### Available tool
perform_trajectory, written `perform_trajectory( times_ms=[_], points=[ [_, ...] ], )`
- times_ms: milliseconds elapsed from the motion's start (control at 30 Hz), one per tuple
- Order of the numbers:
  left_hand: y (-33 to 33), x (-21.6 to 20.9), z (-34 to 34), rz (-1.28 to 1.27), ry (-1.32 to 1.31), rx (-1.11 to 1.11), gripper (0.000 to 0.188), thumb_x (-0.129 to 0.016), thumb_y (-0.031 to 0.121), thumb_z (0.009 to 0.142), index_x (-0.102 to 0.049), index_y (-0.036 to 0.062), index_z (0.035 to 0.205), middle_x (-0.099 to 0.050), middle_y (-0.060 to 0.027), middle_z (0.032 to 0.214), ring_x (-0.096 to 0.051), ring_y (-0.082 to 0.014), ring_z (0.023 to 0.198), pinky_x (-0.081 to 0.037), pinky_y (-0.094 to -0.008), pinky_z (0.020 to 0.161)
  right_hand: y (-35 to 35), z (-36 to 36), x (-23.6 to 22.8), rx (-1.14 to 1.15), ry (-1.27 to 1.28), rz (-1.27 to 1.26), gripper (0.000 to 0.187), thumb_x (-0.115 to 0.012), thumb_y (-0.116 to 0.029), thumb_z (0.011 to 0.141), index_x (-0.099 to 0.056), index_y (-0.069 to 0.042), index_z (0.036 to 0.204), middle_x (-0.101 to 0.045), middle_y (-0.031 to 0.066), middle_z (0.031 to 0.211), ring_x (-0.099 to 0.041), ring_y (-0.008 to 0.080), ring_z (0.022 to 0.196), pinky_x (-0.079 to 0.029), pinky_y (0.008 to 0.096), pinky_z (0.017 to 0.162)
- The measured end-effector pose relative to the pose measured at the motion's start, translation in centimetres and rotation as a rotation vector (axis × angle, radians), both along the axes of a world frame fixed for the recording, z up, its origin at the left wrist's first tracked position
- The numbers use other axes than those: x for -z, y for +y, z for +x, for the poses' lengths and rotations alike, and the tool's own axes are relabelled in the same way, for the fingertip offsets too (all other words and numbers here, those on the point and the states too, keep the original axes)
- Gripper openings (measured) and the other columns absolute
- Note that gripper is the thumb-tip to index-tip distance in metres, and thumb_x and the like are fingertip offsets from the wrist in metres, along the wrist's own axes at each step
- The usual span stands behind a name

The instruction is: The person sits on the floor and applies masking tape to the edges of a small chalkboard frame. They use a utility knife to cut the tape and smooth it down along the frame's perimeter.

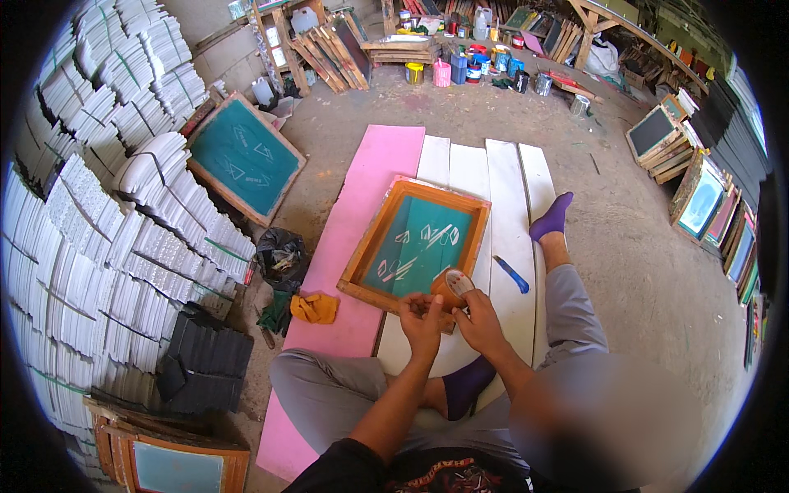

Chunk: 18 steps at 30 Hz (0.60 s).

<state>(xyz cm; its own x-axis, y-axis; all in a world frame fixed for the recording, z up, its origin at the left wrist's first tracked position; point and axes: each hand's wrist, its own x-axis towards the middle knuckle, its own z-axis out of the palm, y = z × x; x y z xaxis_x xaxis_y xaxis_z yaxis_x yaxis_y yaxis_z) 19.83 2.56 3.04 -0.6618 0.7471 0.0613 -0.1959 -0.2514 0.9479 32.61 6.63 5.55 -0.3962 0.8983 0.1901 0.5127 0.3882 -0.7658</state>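
A roll of brown tape [449, 287] is held upright over the near right corner of a wooden screen-printing frame [359, 261]. My right hand [482, 326] grips the roll from its near right side. Close against the roll's left side is my left hand [421, 327], its fingers curled and pinched; what lies between them, if anything, is too small to make out. Inside the frame stretches a green mesh [408, 261] with pale leaf-like and striped shapes. A blue cutter knife [511, 274] lies on the white boards to the right.
The frame rests on pink [362, 193] and white boards [503, 189] between my legs. An orange cloth [314, 308] and a black bag [281, 256] are at left, beside stacked white sheets [177, 201]. Another green screen [246, 156] leans there. Paint cans [472, 72] stand behind; more frames [703, 201] line the right.
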Motion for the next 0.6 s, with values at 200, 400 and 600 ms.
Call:
perform_trajectory(
  times_ms=[200, 400, 600],
  points=[
    [0.5, -1.0, -2.6, -0.164, 0.132, 0.202, 0.032, -0.078, 0.009, 0.091, -0.065, -0.0043, 0.117, -0.065, -0.004, 0.092, -0.061, -0.0106, 0.083, -0.052, -0.0249, 0.076, 0.0, 0.5, 0.4, -0.025, 0.001, 0.004, 0.037, -0.068, -0.014, 0.088, -0.057, 0.002, 0.119, -0.059, 0.0233, 0.114, -0.057, 0.043, 0.109, -0.047, 0.0499, 0.094],
    [-0.5, -0.5, -4.4, -0.29, 0.316, 0.284, 0.024, -0.076, 0.015, 0.093, -0.07, -0.0045, 0.105, -0.072, -0.008, 0.088, -0.065, -0.0129, 0.081, -0.053, -0.0285, 0.074, -0.4, 1.0, -0.7, -0.099, -0.054, -0.07, 0.053, -0.081, -0.024, 0.08, -0.058, 0.001, 0.122, -0.061, 0.0227, 0.118, -0.058, 0.0424, 0.113, -0.049, 0.0481, 0.097],
    [-1.8, 3.8, -3.9, -0.329, 0.329, 0.275, 0.022, -0.075, 0.018, 0.095, -0.069, -0.0031, 0.098, -0.072, -0.0108, 0.084, -0.067, -0.0154, 0.078, -0.053, -0.0316, 0.073, -1.2, 1.9, 1.2, -0.148, -0.177, -0.003, 0.062, -0.087, -0.03, 0.074, -0.06, -0.002, 0.122, -0.063, 0.0192, 0.118, -0.06, 0.0391, 0.113, -0.05, 0.0476, 0.097]
  ],
)
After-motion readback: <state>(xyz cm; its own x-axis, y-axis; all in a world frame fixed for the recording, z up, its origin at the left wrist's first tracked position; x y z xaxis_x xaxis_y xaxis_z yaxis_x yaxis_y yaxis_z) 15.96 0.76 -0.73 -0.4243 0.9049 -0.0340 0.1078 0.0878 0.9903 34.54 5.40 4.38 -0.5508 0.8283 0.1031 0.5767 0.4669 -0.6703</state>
